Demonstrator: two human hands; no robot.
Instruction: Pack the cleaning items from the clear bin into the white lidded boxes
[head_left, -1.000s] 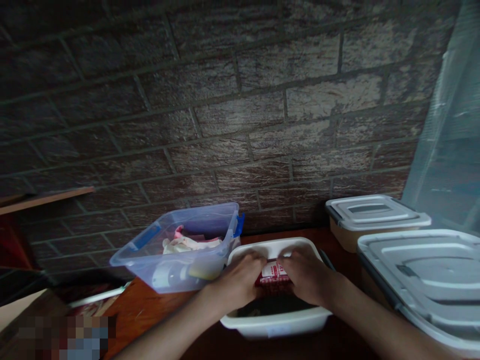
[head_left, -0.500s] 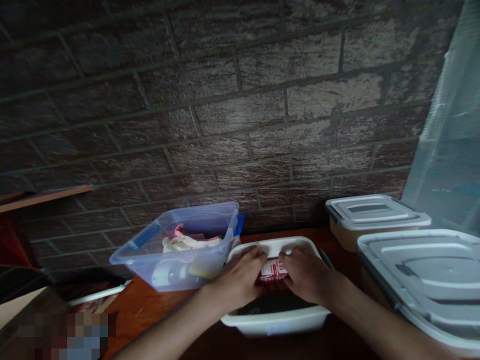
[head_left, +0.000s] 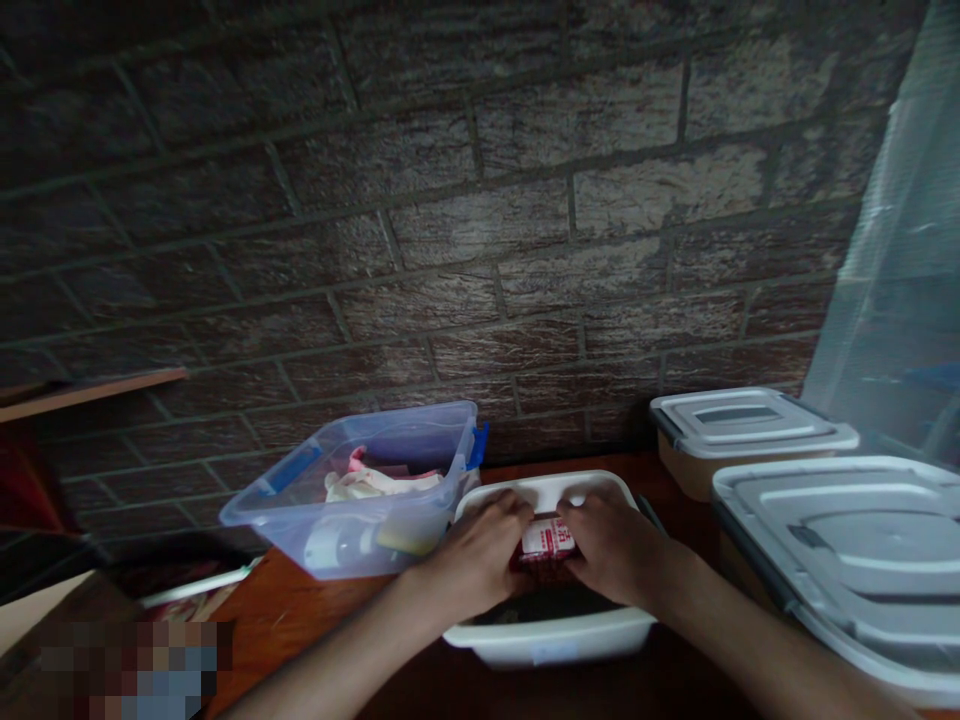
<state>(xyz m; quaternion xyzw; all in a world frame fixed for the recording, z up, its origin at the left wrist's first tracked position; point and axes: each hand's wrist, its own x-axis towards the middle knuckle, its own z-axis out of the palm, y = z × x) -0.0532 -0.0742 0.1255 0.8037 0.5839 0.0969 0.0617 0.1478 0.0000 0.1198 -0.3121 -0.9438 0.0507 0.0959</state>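
Over a white plastic tub (head_left: 555,640), both of my hands grip a red and white printed packet (head_left: 547,538) from its two sides. My left hand (head_left: 491,545) has its fingers curled onto the packet's left edge. On the opposite edge, my right hand (head_left: 611,545) is closed, thumb low and fingers bent over the top. The packet's white label with red characters faces me between the hands. Dark contents lie in the tub below it, too dim to name. The fingertips are partly hidden.
Left of the tub stands an open clear bin (head_left: 337,550) with blue latches, holding white and pink items. Two lidded boxes, a far one (head_left: 757,425) and a nearer one (head_left: 847,560), sit at the right. A brick wall (head_left: 480,250) rises behind the wooden table (head_left: 300,610).
The packet's label has tipped slightly, showing a bit more of its red characters. Both hands keep nearly the same place and grip.
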